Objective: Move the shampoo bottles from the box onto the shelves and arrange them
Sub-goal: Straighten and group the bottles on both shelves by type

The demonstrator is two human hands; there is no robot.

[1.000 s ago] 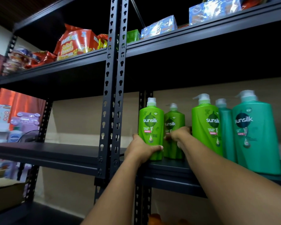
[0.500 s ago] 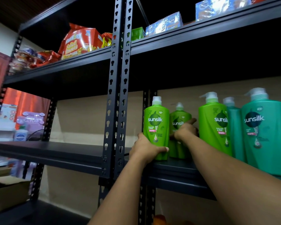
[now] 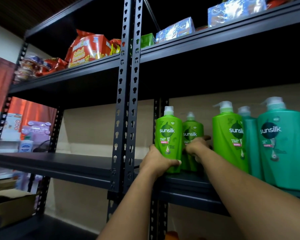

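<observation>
- Left hand (image 3: 157, 161): curled round the lower part of a bright green shampoo bottle (image 3: 168, 139), thumb laid across its front near the base.
- Right hand (image 3: 197, 147): fingers wrapped round a second green bottle (image 3: 192, 134) standing just behind and right of the first.
- Both bottles upright on the dark metal shelf (image 3: 189, 183), at its left end, beside the slotted upright post (image 3: 128, 94).
- Further right on the same shelf: a larger green pump bottle (image 3: 229, 135), then two teal pump bottles (image 3: 282, 146), one behind the other, all upright with labels facing out.
- Shelf above: red snack bags (image 3: 87, 49) and blue wrapped packs (image 3: 175, 30).
- Low at far left: a cardboard box (image 3: 10, 208), blurred.
</observation>
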